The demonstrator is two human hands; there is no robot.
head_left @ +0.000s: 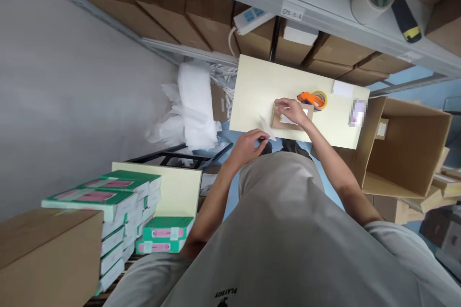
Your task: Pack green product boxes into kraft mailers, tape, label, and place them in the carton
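Observation:
A small cardboard box (pixel 274 121) with a white label (pixel 305 112) on top lies on the pale yellow table (pixel 252 86). My right hand (pixel 293 111) rests over it, fingers stretched toward its far left corner. Lower left, at the table's front edge, my left hand (pixel 248 147) pinches a thin white slip of paper (pixel 267 127), which sticks up beside the box. Just behind the box are an orange tape dispenser (pixel 308 99) and a roll of yellow tape (pixel 325 100).
A white paper (pixel 343 88) and a blurred-out item (pixel 357 113) lie at the table's right. A large open carton (pixel 406 148) stands beyond. Green-and-white boxes (pixel 126 196) are stacked at left, near white foam wrap (pixel 196 105). A shelf (pixel 324 5) overhangs the back.

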